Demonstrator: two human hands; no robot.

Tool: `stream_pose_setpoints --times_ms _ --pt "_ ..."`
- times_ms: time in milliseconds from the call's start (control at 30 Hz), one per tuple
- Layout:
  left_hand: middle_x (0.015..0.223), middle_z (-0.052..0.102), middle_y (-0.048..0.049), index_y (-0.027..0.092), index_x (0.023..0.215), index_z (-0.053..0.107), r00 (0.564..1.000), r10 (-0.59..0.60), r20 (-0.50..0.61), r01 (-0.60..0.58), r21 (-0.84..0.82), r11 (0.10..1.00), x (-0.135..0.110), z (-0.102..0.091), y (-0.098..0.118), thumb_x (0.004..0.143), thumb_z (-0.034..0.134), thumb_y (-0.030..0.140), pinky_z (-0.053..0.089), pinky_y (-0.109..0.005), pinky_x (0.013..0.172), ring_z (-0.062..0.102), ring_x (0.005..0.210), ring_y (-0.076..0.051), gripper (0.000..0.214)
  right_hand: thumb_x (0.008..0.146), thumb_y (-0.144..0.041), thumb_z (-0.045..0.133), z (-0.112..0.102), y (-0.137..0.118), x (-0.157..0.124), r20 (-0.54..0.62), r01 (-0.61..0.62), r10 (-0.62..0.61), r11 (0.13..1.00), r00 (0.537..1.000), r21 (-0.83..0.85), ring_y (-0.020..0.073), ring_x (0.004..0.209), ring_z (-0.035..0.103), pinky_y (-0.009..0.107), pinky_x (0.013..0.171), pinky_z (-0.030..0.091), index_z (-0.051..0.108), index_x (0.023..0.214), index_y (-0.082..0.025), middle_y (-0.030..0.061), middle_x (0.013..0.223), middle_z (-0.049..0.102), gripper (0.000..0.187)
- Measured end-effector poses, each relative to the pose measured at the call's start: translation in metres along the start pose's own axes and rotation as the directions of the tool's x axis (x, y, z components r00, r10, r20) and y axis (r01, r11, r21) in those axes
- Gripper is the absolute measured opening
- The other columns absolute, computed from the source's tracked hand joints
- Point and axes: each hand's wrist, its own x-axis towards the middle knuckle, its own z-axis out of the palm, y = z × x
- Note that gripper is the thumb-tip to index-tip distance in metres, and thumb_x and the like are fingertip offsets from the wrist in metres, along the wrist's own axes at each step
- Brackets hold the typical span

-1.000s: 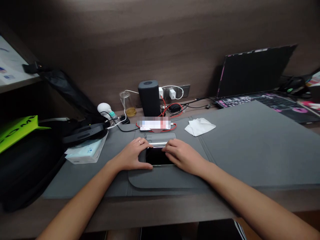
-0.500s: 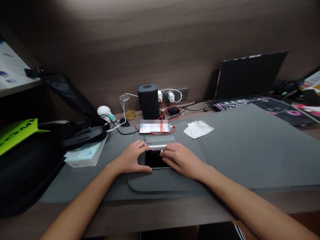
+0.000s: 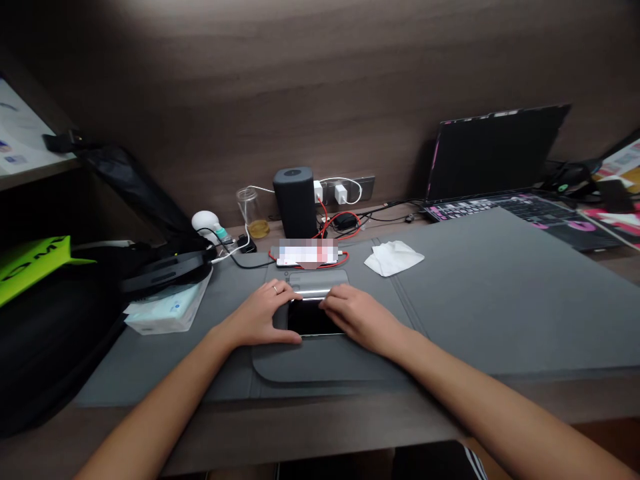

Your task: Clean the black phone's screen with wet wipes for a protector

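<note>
A smartphone (image 3: 314, 319) with a black screen lies flat on the grey desk mat (image 3: 320, 365). My left hand (image 3: 265, 313) grips its left end, the thumb along the near edge and the fingers along the far edge. Over the right part of the screen, my right hand (image 3: 363, 317) has its fingertips pinched together; whatever they hold is hidden. Just behind the phone lies a clear phone case (image 3: 320, 281). A second phone (image 3: 305, 259), partly blurred out and plugged into a red cable, is farther back.
A white cloth (image 3: 394, 259) lies right of the hands. Behind are a black speaker (image 3: 295, 203), a glass jar (image 3: 257, 220) and tangled cables. An open laptop (image 3: 495, 157) stands at right. A tissue pack (image 3: 167, 310) and a black bag (image 3: 60, 347) are at left.
The right hand's fingers have drawn closer together, and the small white bit at their tips no longer shows clearly. The left hand stays on the phone. The whole view has shifted slightly.
</note>
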Motion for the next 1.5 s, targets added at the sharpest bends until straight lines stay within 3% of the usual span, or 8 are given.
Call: stream_pose_setpoints --times_ms 100,267,433,567,733,900,1067,1500 --pt "0.115 0.06 -0.0074 0.024 0.127 0.057 1.0 -0.014 0.015 0.014 -0.001 1.0 0.0 0.0 -0.001 0.075 0.078 0.06 0.047 -0.043 0.094 0.055 0.106 -0.029 0.067 0.1 -0.016 0.05 -0.001 0.0 0.0 0.029 0.022 -0.023 0.999 0.999 0.035 0.0191 0.085 0.057 0.03 0.075 0.045 0.067 0.101 -0.016 0.0078 0.094 0.064 0.017" --pt "0.117 0.059 -0.0078 0.024 0.127 0.057 1.0 -0.013 0.02 0.013 0.006 1.0 -0.001 0.002 -0.003 0.076 0.077 0.06 0.048 -0.043 0.093 0.055 0.106 -0.029 0.066 0.096 -0.012 0.053 -0.011 0.008 -0.002 0.032 -0.08 0.08 0.997 0.996 0.005 0.0192 0.086 0.056 0.03 0.075 0.045 0.065 0.094 -0.015 0.0083 0.095 0.061 0.013" --pt "0.118 0.059 -0.0078 0.024 0.126 0.057 1.0 -0.018 0.021 0.018 0.014 1.0 -0.002 0.002 -0.003 0.077 0.077 0.059 0.048 -0.044 0.093 0.054 0.107 -0.029 0.064 0.099 -0.014 0.05 -0.013 0.009 -0.002 0.063 -0.01 0.006 0.998 0.998 0.067 0.0191 0.088 0.056 0.03 0.078 0.044 0.065 0.095 -0.016 0.0075 0.094 0.061 0.015" --pt "0.118 0.059 -0.0079 0.024 0.126 0.057 1.0 -0.018 0.02 0.018 0.012 1.0 -0.002 0.002 -0.003 0.076 0.078 0.059 0.048 -0.044 0.093 0.054 0.107 -0.029 0.064 0.101 -0.016 0.048 -0.021 0.015 -0.005 0.066 -0.102 0.096 0.991 0.993 0.084 0.0186 0.086 0.055 0.029 0.075 0.044 0.063 0.091 -0.016 0.0072 0.093 0.059 0.019" --pt "0.117 0.059 -0.0078 0.023 0.125 0.058 1.0 -0.023 0.018 0.022 0.009 1.0 -0.001 0.002 -0.003 0.076 0.078 0.059 0.048 -0.043 0.092 0.055 0.105 -0.029 0.064 0.1 -0.016 0.05 -0.026 0.015 -0.007 0.152 0.001 -0.03 0.982 0.988 0.189 0.0191 0.091 0.056 0.029 0.081 0.045 0.064 0.092 -0.016 0.0065 0.095 0.06 0.016" --pt "0.117 0.059 -0.0075 0.024 0.126 0.058 1.0 -0.021 0.009 0.021 0.002 1.0 -0.001 0.002 -0.003 0.075 0.078 0.059 0.048 -0.043 0.093 0.055 0.106 -0.029 0.065 0.1 -0.017 0.051 -0.027 0.014 -0.007 0.141 -0.069 0.044 0.982 0.989 0.176 0.02 0.091 0.055 0.031 0.08 0.045 0.064 0.094 -0.016 0.0072 0.097 0.059 0.015" --pt "0.117 0.058 -0.0081 0.023 0.126 0.057 1.0 -0.021 0.019 0.021 0.002 1.0 -0.001 0.002 -0.003 0.075 0.078 0.06 0.048 -0.043 0.093 0.054 0.106 -0.029 0.067 0.099 -0.017 0.053 -0.034 0.008 -0.008 0.261 0.026 -0.102 0.96 0.96 0.28 0.0194 0.092 0.055 0.031 0.082 0.045 0.064 0.091 -0.018 0.0051 0.093 0.057 0.014" --pt "0.118 0.058 -0.0083 0.023 0.125 0.057 0.999 -0.03 0.028 0.03 0.009 1.0 -0.001 0.002 -0.003 0.076 0.077 0.06 0.048 -0.043 0.093 0.053 0.106 -0.029 0.065 0.096 -0.013 0.056 -0.042 0.014 -0.009 0.307 0.008 -0.12 0.94 0.944 0.342 0.019 0.094 0.056 0.031 0.085 0.046 0.066 0.092 -0.018 0.0044 0.093 0.06 0.011"
